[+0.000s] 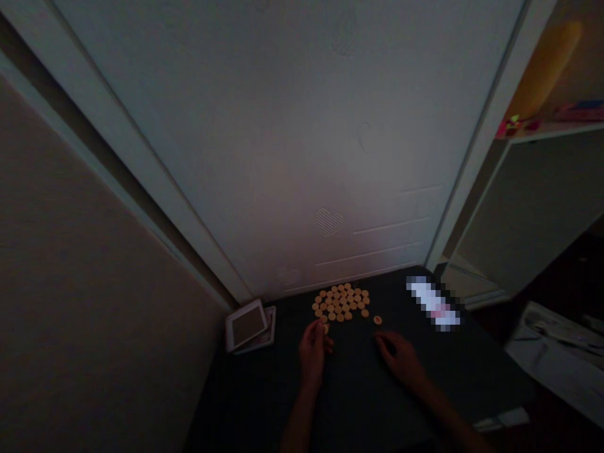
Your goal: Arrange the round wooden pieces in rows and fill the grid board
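In the dim head view my left hand (313, 352) is closed, pinching a small round wooden disc (325, 329) between thumb and fingers. Just beyond it lies a cluster of similar pale wooden discs (338, 308), flat and close together on the dark table (363, 396). My right hand (401, 360) is low over the table to the right, with thumb and forefinger together at the tips; whether anything is between them is too dark to see. One disc with a dark reddish mark (377, 320) lies apart from the cluster, just beyond my right fingertips.
A white-framed tablet-like object (246, 325) rests on another flat framed item at the table's left. A bright blurred-out shape (433, 303) lies at the right. Behind the table stands a pale panel (302, 157) with a raised heart; a shelf unit (533, 207) is at right.
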The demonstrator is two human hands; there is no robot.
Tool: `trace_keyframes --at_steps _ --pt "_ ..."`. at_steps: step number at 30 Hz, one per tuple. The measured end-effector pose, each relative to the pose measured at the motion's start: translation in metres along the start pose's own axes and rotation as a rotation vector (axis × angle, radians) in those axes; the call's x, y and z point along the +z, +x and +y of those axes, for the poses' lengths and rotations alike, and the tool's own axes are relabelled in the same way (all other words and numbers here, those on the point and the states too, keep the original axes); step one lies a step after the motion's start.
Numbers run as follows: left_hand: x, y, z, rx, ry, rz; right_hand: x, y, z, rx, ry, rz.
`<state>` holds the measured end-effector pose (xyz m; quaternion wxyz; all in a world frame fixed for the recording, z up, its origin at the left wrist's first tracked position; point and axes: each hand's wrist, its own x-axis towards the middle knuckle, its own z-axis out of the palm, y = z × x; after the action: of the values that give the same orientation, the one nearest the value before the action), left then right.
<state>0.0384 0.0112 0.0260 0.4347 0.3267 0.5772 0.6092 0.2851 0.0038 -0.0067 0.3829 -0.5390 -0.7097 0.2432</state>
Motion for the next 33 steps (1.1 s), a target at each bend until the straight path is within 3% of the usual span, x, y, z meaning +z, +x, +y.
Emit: trace_keyframes --at_steps 3,7,17,22,28,33 --pt "0.009 -0.002 -0.003 -0.028 0.003 -0.062 0.001 -0.001 0.0 0.008 0.017 0.009" --pt "0.021 -0.014 -0.013 -0.034 0.027 -0.233 0.009 0.001 -0.009 0.002 0.079 -0.002" --pt "0.019 -0.025 -0.017 0.169 0.253 -0.403 0.032 0.021 -0.04 -0.074 0.223 -0.08" --pt "0.017 -0.024 -0.015 0.24 0.356 -0.41 0.029 0.016 -0.039 -0.096 0.243 -0.139" --pt "0.017 -0.022 -0.019 0.175 0.321 -0.367 0.033 0.013 -0.038 -0.061 0.229 -0.152" --pt "0.015 -0.022 -0.014 0.197 0.4 -0.376 0.032 0.014 -0.038 -0.071 0.219 -0.166"
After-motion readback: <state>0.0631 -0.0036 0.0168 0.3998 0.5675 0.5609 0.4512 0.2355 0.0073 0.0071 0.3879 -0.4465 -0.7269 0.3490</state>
